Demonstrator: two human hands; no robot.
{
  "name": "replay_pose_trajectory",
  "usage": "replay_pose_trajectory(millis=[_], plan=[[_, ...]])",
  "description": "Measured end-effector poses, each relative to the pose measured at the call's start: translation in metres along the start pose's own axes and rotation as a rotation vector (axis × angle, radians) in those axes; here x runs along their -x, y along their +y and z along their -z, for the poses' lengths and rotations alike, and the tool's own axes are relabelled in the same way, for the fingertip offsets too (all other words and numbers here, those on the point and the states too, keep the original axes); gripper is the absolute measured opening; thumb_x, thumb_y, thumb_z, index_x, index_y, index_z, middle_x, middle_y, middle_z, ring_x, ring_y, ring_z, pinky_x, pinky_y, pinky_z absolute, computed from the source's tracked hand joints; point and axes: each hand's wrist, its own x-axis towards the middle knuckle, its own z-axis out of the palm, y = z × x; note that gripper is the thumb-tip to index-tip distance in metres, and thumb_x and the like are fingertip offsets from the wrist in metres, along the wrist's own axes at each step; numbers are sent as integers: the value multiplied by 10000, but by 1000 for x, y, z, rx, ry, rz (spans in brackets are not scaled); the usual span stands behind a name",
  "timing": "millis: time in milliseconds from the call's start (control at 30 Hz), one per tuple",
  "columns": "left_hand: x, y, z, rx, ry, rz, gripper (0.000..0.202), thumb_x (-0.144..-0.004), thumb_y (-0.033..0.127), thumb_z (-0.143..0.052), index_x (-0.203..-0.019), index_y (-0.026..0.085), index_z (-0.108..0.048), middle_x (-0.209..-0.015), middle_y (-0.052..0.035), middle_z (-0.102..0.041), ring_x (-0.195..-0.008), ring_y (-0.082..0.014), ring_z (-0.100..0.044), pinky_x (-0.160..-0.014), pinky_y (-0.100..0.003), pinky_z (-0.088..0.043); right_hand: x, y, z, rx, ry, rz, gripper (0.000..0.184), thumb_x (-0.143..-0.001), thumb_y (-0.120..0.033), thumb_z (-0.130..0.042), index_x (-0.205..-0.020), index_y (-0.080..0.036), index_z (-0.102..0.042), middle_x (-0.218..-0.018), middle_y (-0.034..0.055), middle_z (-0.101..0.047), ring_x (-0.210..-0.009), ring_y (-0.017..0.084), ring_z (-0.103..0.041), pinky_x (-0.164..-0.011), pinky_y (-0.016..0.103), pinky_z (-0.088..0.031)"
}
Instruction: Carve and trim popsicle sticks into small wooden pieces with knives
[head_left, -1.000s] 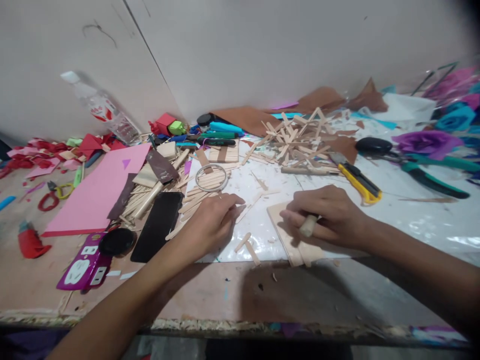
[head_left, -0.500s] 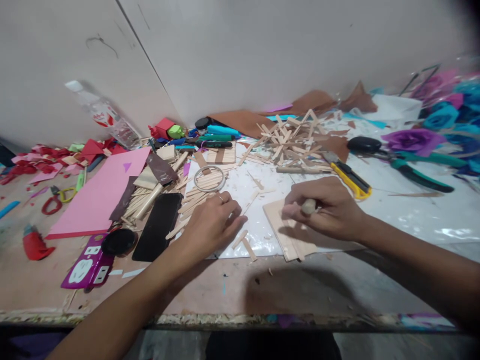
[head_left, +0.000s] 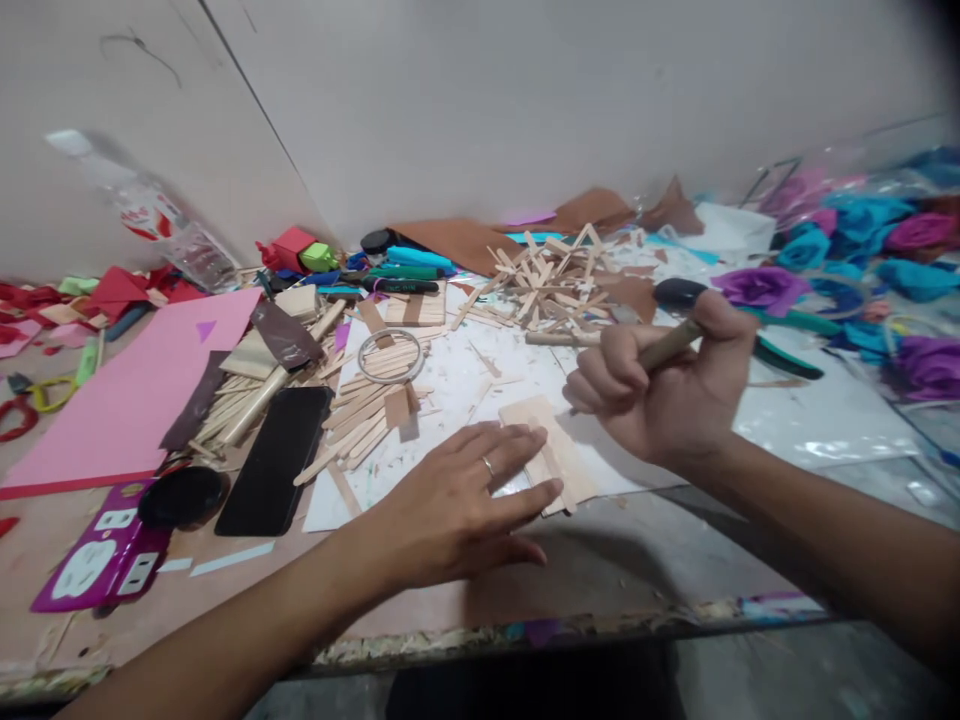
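My left hand [head_left: 469, 495] is spread open, palm down, with its fingertips over the left edge of a thin square wooden board [head_left: 566, 450]. I cannot tell how firmly they touch it. A short flat stick piece [head_left: 551, 460] lies on the board. Raised just right of the board, my right hand [head_left: 660, 390] is closed round a tan round rod [head_left: 671, 345], with the thumb at its upper end. Flat craft sticks [head_left: 367, 420] lie left of the board under a silvery ring [head_left: 390, 355], beside a small brown piece [head_left: 397, 405].
A black phone [head_left: 274, 460], a purple power strip [head_left: 101, 560] and a pink sheet [head_left: 142, 390] lie to the left. Piled craft sticks [head_left: 555, 280] are behind the board. Green-handled pliers [head_left: 787, 355] and paper flowers [head_left: 862, 225] are on the right.
My left hand has moved right, from beside the stick pile to the board, and its fingers have spread. My right hand has lifted off the board and turned, still holding the rod.
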Motion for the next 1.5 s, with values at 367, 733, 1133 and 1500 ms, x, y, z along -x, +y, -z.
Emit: replay_pose_trajectory(millis=[367, 733, 1133, 1500], plan=[[-1, -10, -11, 28, -37, 19, 679, -951, 559, -651, -1554, 296, -483, -1667, -207, -355, -1540, -426, -332, -1182, -627, -393, 7, 8, -8, -222, -101, -180, 765, -878, -908, -266, -523, -232, -302, -440, -55, -178, -397, 102, -150, -431, 304, -194], [-11, -9, -6, 203, -59, 44, 630, -888, 502, -760, -1478, 385, -573, -1615, -155, -459, -1506, -415, -401, -1177, -668, -386, 7, 18, -10, -264, -213, -260, 745, -830, -918, -329, -511, -245, -358, -444, -41, -232, -413, 116, -206, -445, 310, -251], [-13, -14, 1, 278, -13, 14, 263, -1012, 374, -619, -1175, 191, -716, -1462, -194, -542, -1369, -292, -515, -1121, -443, -466, 9, 17, -13, -209, -224, -232, 732, -867, -905, -312, -553, -247, -375, -476, -43, -252, -438, 124, -228, -473, 321, -257], [-11, -9, -3, 78, 101, -5, 252, -994, 378, -653, -1177, 215, -713, -1093, -107, -653, -944, -226, -576, -788, -364, -436, 14, 15, -19, -133, -141, -187, 704, -887, -843, -396, -521, -242, -407, -453, -36, -272, -422, 122, -258, -437, 308, -244]])
